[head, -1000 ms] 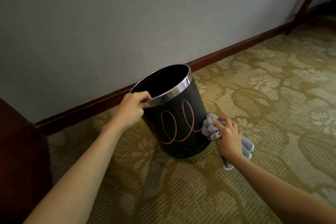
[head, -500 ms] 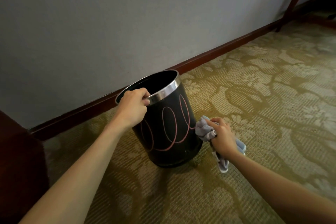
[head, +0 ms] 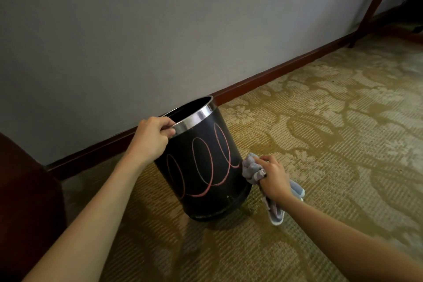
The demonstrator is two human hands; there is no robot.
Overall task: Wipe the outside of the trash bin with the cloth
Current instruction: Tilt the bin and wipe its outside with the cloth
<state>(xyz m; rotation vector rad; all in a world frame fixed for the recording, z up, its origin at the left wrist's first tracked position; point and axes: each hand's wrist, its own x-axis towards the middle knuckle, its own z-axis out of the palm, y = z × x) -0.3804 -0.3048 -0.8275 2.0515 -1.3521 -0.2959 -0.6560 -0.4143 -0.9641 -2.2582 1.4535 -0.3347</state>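
The left hand (head: 152,138) has its fingers curled over the steel rim (head: 196,117) of the trash bin (head: 206,167), thumb side toward the camera, gripping the near-left part of the rim. The right hand (head: 272,177) has its fingers closed around a bunched grey-blue cloth (head: 250,168), the wad pressed against the bin's lower right side, loose ends hanging below and behind the wrist. The bin is a black cylinder with a pink looping line drawn along its side; its long axis runs roughly upright but leans, the open mouth pointing up and away toward the wall (head: 160,30). It stands on the patterned carpet (head: 320,144), near the dark baseboard (head: 274,75), between the two hands
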